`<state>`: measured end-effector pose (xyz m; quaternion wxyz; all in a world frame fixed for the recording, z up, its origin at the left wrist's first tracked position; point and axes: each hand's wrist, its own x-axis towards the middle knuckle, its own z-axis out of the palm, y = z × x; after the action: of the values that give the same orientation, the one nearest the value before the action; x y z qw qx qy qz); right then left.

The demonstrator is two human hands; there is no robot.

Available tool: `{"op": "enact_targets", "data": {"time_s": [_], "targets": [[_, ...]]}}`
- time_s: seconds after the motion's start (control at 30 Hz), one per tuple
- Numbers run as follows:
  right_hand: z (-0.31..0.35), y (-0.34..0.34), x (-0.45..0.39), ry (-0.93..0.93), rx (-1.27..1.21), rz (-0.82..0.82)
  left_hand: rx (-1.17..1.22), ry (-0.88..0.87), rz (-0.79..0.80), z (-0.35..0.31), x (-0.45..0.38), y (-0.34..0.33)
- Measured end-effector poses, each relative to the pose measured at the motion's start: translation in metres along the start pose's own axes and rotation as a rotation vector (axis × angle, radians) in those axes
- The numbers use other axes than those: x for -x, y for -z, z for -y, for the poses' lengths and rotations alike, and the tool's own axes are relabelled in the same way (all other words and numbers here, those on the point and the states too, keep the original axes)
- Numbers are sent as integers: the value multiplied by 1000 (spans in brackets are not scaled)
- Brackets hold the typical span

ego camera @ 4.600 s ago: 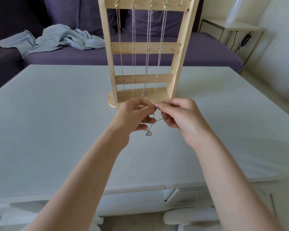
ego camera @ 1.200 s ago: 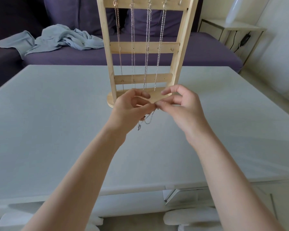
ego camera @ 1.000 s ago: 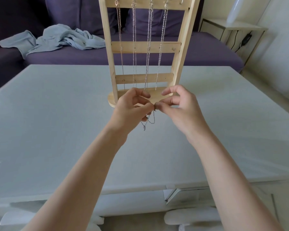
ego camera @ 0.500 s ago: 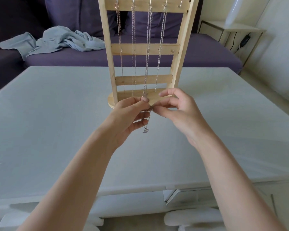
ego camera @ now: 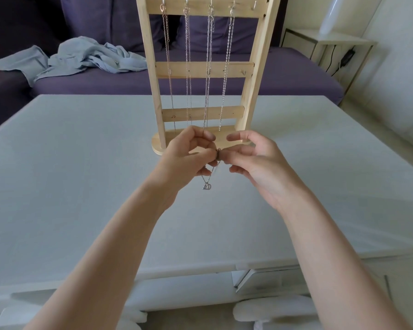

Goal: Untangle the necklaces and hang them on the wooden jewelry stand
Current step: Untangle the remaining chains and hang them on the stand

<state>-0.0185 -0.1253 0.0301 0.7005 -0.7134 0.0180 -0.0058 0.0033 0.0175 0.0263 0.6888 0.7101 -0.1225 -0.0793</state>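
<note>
A fine necklace (ego camera: 209, 177) is being pinched between the left hand (ego camera: 186, 160) and right hand (ego camera: 255, 163), fingertips meeting, so its ends are being worked together; the pendant is hanging just below, the wooden jewelry stand (ego camera: 250, 91) waiting just beyond.

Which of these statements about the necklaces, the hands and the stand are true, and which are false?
1. Both hands pinch one thin necklace between them. True: the left hand and the right hand meet at its chain.
2. Four chains hang on the wooden stand. True.
3. The pendant lies flat on the table. False: it dangles below the hands.
4. The top bar has no free hook. False: the hook at the right end is bare.
5. A red cloth lies on the sofa. False: the cloth is light blue.
</note>
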Motion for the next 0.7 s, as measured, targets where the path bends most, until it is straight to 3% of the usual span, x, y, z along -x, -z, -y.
{"op": "enact_targets", "data": {"time_s": [0.33, 0.7], "targets": [[0, 1, -3, -23, -72, -82, -125, 48, -9, 4, -1, -4], [1, 2, -2, 48, 56, -19, 54, 255, 25, 5, 2, -2]]}}
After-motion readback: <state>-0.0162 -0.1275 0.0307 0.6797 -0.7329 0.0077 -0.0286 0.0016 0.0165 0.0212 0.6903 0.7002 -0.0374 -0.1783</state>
